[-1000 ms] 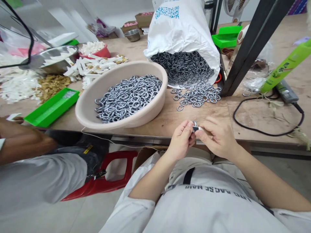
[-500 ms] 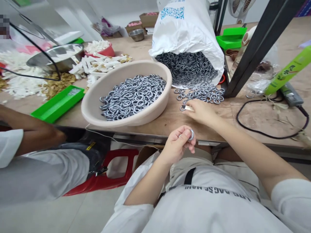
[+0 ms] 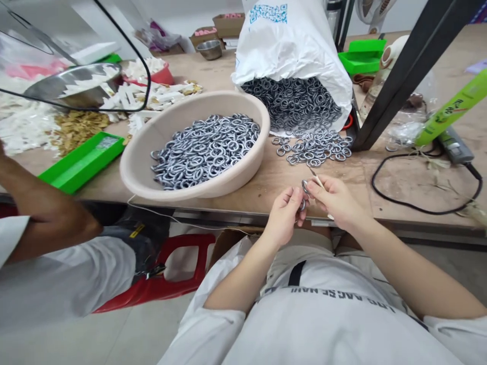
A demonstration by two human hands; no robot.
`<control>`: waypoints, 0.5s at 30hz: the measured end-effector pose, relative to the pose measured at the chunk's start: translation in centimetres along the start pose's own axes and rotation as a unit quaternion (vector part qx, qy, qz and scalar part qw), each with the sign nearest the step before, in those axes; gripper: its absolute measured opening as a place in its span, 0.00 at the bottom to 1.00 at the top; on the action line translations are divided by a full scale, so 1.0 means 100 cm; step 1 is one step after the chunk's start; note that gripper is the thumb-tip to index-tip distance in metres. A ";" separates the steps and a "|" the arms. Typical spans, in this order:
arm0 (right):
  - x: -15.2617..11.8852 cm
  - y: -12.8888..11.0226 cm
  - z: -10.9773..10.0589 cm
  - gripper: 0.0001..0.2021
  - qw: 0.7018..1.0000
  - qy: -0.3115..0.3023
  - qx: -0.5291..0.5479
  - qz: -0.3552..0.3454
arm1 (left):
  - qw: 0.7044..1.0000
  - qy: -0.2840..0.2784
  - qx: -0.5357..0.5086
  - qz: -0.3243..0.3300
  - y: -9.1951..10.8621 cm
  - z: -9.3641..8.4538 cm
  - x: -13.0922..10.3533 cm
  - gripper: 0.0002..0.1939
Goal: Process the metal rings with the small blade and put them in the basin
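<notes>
Close together over the table's front edge, both my hands are closed. My left hand [image 3: 283, 215] pinches a grey ring [image 3: 303, 205] between thumb and fingers. My right hand [image 3: 337, 201] grips a thin knife-like tool [image 3: 317, 178] with a pale handle and a dark pointed tip. Another grey ring [image 3: 305, 186] is at my right fingertips, right by the left thumb. Just beyond the hands lies a loose pile of grey rings [image 3: 317, 146]. It spreads from the mouth of a white sack [image 3: 289, 50] full of the same rings. A beige basin [image 3: 133, 172] with many rings stands left of my hands.
A green tray [image 3: 76, 165] and white pieces [image 3: 160, 101] lie farther left. A co-worker's arm [image 3: 49, 203] is at the left edge. On the right, a dark metal post [image 3: 395, 86] rises beside a black cable [image 3: 411, 207] and a green package [image 3: 452, 109].
My right hand has drawn back from the loose pile to my left hand, bringing a ring and the tool. The co-worker's arm has shifted, and the view has moved slightly.
</notes>
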State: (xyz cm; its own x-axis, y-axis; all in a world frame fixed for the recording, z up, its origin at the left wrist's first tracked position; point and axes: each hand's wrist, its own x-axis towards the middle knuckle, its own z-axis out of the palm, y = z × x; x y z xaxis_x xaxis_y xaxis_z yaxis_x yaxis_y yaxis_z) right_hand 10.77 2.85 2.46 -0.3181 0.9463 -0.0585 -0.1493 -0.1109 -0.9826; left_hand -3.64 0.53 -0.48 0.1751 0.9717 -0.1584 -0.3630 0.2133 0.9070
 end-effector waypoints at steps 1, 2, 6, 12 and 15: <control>-0.006 0.001 0.002 0.21 1.000 0.021 0.020 0.003 | 1.000 0.001 0.019 0.010 -0.003 0.003 0.001 0.21; -0.010 0.001 0.003 0.22 0.999 0.033 0.035 0.006 | 0.999 0.006 0.035 0.021 -0.005 0.005 0.001 0.21; -0.019 0.003 0.007 0.20 0.999 0.034 0.028 -0.009 | 0.995 0.034 0.061 0.064 -0.006 0.010 -0.002 0.22; -0.024 0.005 0.001 0.12 0.967 0.073 -0.187 -0.154 | 0.999 -0.001 -0.002 0.044 -0.001 0.017 -0.014 0.22; -0.021 0.000 -0.010 0.13 0.956 0.081 -0.227 -0.165 | 0.999 -0.031 0.008 0.039 0.000 0.018 -0.017 0.23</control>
State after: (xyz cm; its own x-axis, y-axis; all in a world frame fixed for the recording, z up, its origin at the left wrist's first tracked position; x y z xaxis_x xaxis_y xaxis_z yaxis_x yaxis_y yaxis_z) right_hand 12.39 1.18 2.44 -0.1697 0.9456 0.2775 0.2173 0.3106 -0.9254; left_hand -2.32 -1.27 0.46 0.2041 0.9769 -0.0632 -0.3626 0.1354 0.9221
